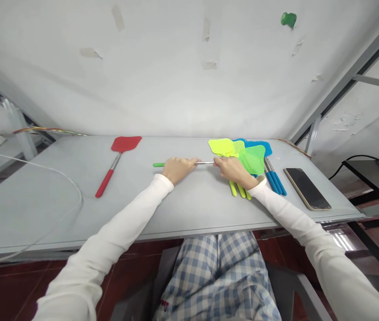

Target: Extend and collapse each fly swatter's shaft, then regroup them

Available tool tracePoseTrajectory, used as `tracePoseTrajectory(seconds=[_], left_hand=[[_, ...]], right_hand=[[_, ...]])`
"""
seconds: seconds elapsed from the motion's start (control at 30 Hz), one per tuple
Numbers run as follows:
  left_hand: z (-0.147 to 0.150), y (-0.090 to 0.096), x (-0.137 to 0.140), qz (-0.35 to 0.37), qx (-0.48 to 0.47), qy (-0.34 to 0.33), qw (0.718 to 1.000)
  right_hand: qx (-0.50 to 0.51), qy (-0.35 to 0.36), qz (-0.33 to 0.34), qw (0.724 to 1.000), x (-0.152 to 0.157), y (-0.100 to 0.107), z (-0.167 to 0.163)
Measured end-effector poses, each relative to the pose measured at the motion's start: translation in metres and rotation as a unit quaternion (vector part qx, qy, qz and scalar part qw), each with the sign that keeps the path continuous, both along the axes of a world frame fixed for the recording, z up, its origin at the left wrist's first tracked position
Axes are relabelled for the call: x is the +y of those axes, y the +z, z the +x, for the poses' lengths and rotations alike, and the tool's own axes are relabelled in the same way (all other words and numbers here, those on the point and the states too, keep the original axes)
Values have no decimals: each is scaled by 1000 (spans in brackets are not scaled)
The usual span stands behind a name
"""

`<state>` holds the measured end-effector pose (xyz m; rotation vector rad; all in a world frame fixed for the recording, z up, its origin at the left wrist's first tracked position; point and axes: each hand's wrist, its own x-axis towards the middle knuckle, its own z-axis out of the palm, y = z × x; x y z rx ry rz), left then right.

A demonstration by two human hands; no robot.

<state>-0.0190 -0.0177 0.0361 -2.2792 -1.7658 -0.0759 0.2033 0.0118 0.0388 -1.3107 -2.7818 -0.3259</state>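
Observation:
Both hands grip a green fly swatter (252, 159) held sideways over the table. My left hand (180, 169) is closed around its handle side, with the green grip end poking out to the left. On the metal rod, near the swatter's head, my right hand (232, 170) is closed. A short stretch of bare rod shows between the hands. Under and behind my right hand lie several yellow fly swatters (222, 146), partly hidden by the hand and the green head. Beside them, several blue fly swatters (276, 182) lie with their grips toward me.
A red fly swatter (127, 144) lies apart on the left of the grey table (189, 209). A phone (307, 188) rests at the right. A white cable (72, 180) curves across the left side. A white wall (162, 80) stands behind the table.

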Motion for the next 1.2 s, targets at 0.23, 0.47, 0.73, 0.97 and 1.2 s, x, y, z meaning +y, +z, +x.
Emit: tracePoseTrajectory(seconds=[0.23, 0.47, 0.73, 0.97, 1.2], left_hand=[[4, 3, 1, 6, -11, 4, 1000], [-37, 1, 14, 38, -40, 61, 997], [-44, -6, 20, 44, -31, 52, 997], [-25, -7, 13, 9, -3, 38, 999], [-26, -5, 12, -2, -3, 39, 999]], right_hand=[[21, 40, 57, 997, -3, 3, -7], [280, -102, 185, 936, 26, 8, 38], [638, -71, -263, 720, 46, -11, 51], [660, -64, -244, 707, 15, -4, 24], [663, -56, -237, 708, 12, -2, 22]])
